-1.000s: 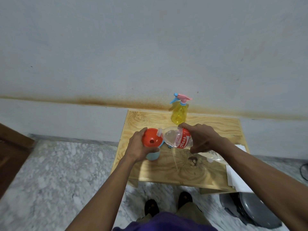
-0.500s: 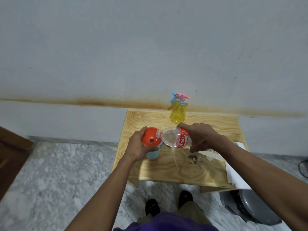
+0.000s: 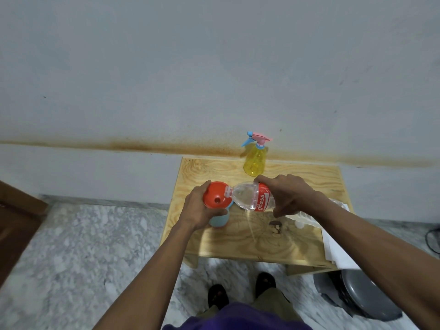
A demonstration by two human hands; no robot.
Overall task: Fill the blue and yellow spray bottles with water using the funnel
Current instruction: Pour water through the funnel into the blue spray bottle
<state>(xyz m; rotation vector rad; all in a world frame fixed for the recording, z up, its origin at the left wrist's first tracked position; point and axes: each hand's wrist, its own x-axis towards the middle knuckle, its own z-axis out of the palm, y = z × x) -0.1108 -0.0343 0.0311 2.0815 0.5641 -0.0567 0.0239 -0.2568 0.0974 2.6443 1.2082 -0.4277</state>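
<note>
An orange funnel [image 3: 215, 196] sits in the neck of the blue spray bottle [image 3: 220, 219], whose body is mostly hidden behind my left hand [image 3: 198, 208]. That hand grips the funnel and the bottle top. My right hand [image 3: 289, 194] holds a clear water bottle with a red label [image 3: 251, 198] tipped sideways, its mouth over the funnel's rim. The yellow spray bottle [image 3: 254, 160], with its pink and blue trigger head on, stands upright at the back of the wooden table [image 3: 262, 244].
A small white cap [image 3: 299, 224] and crumpled clear plastic [image 3: 309, 216] lie right of my right hand. White paper [image 3: 338, 253] overhangs the table's right edge. A dark grey bin [image 3: 364, 298] stands on the marble floor below. The wall is close behind the table.
The water bottle has stayed tipped at the funnel with both hands holding as before. Only the view has shifted slightly.
</note>
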